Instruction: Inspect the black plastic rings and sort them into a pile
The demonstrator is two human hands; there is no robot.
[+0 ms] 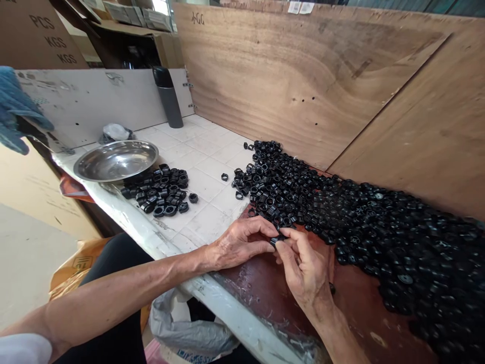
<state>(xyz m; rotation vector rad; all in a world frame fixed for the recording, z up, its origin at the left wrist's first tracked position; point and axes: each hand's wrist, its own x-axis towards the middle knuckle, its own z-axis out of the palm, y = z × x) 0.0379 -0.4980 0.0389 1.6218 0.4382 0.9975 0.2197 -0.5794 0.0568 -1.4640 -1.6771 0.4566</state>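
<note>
My left hand point(244, 241) and my right hand point(303, 263) meet over the reddish-brown board point(257, 293). Between their fingertips they pinch a small black plastic part point(276, 240), mostly covered by the fingers. Just beyond the hands spreads a large heap of black ring-shaped parts point(273, 177), which runs on to the right into a pile of black round pieces point(409, 253). To the left, a smaller group of black parts point(162, 189) lies on the white tiles. One loose black ring point(225, 177) sits between the two groups.
A shallow metal bowl point(117, 161) stands at the left table edge. Behind it are a clear plastic bag point(115, 132) and a grey bottle point(169, 98). Wooden panels point(303, 86) wall the back. A white sack point(189, 323) hangs below the front edge; a blue cloth point(18, 108) is far left.
</note>
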